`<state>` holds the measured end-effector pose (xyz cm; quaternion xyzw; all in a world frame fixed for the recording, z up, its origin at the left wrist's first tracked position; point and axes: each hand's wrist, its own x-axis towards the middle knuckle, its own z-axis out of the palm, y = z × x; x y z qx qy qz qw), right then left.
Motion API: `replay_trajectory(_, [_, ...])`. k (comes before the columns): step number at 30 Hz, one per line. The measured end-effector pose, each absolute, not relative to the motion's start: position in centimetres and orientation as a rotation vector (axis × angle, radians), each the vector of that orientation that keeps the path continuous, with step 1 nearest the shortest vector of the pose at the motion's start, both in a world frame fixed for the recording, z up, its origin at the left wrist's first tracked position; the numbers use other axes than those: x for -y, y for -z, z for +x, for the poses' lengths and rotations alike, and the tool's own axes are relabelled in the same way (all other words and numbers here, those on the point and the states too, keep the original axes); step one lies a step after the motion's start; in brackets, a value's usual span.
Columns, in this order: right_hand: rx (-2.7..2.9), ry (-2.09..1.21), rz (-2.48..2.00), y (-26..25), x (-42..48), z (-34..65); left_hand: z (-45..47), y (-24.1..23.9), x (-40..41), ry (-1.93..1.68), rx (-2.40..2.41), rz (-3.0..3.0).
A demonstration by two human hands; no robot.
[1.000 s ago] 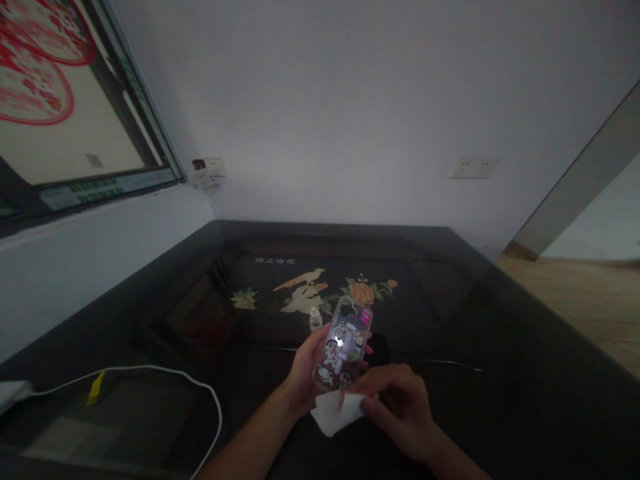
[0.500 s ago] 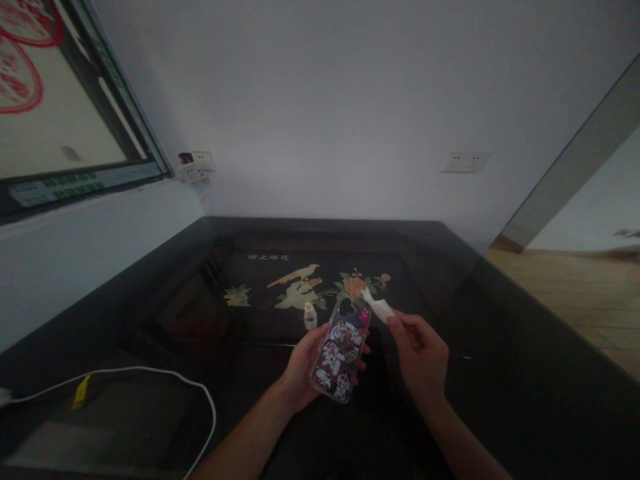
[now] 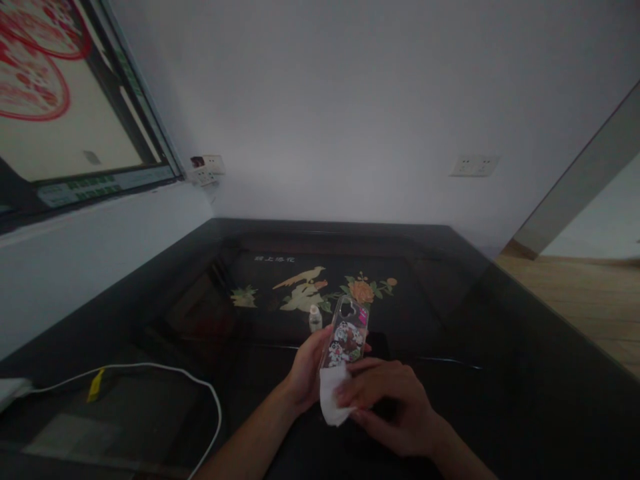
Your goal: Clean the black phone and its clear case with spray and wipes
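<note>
My left hand (image 3: pixel 306 370) grips a clear phone case (image 3: pixel 347 332) printed with cartoon figures, held tilted up over the dark table (image 3: pixel 500 347). My right hand (image 3: pixel 385 403) presses a white wipe (image 3: pixel 331 400) against the lower end of the case, fingers closed over it. A small white bottle (image 3: pixel 315 318) stands on the table just beyond my left hand.
The black glass table has a bird-and-flower inlay (image 3: pixel 320 291) in its middle. A white cable (image 3: pixel 165 373) with a yellow tag loops across the near left. A window (image 3: pixel 65 120) fills the left wall; wall sockets (image 3: pixel 473 165) sit on the back wall. Wood floor (image 3: pixel 575 300) lies right.
My right hand, which had lifted the wipe to the case's top end half a second ago, has come back down and now presses it on the case's lower end.
</note>
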<state>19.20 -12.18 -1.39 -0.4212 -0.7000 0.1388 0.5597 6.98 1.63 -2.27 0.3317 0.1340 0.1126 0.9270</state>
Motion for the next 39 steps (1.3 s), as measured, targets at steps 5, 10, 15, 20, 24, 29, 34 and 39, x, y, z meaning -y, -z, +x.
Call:
replay_trajectory(5, [1.195,-0.882,-0.934,2.5,12.6,19.5,6.9,2.5,-1.7,-0.229,-0.282,0.701])
replay_trajectory(10, [0.545,-0.976,-0.855,2.8,11.3,21.9,6.9,2.9,-1.7,-0.193,-0.312,0.775])
replay_trajectory(15, [0.223,-0.722,-0.945,2.9,10.2,25.0,6.6,2.5,-1.4,-0.218,-0.392,1.213])
replay_trajectory(20, [0.128,-0.598,-0.970,3.7,10.1,26.8,5.8,0.7,-0.7,-0.253,-0.615,1.682])
replay_trajectory(24, [0.147,-0.595,-1.023,4.0,10.1,26.9,5.2,0.5,0.1,-0.293,-0.835,2.048])
replay_trajectory(29, [0.209,-0.568,-1.110,4.1,10.1,26.7,5.0,1.4,1.3,-0.333,-1.080,2.316])
replay_trajectory(34, [0.325,-0.494,-1.223,4.2,9.8,26.0,5.1,1.4,2.0,-0.323,-1.192,2.494])
replay_trajectory(39, [0.387,-0.465,-1.295,4.4,9.7,25.8,6.1,1.6,2.2,-0.255,-1.256,2.591])
